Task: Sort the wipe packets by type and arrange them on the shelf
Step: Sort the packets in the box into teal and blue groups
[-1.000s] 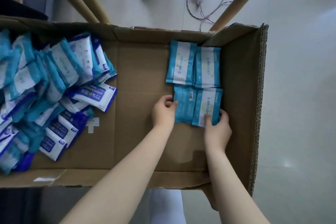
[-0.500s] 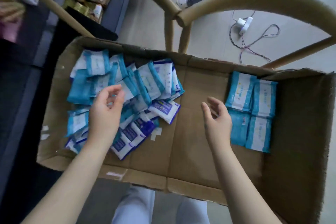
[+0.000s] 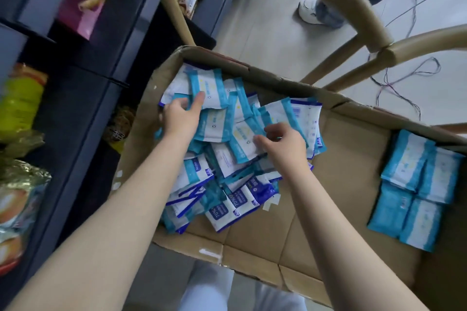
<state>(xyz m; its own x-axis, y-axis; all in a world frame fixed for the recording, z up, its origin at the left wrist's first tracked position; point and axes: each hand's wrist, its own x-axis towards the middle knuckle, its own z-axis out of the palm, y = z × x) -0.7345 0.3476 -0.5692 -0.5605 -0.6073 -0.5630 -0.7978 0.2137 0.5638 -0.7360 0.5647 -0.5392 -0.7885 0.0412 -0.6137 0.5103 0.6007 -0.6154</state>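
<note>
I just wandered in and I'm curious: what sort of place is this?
Probably a small shop or stockroom, though I can't be sure: dark shelves hold snack packs, and a cardboard box holds a heap of wipe packets.

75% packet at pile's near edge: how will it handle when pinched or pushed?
The 75% packet is likely light and floppy: a thin flat pouch in a loose pile. Its smooth-looking film probably slides when pushed; flat, so no rolling.

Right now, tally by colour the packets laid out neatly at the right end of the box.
Light-blue packets: 4
Dark-blue packets: 0 there; they lie in the pile
Total: 4
</note>
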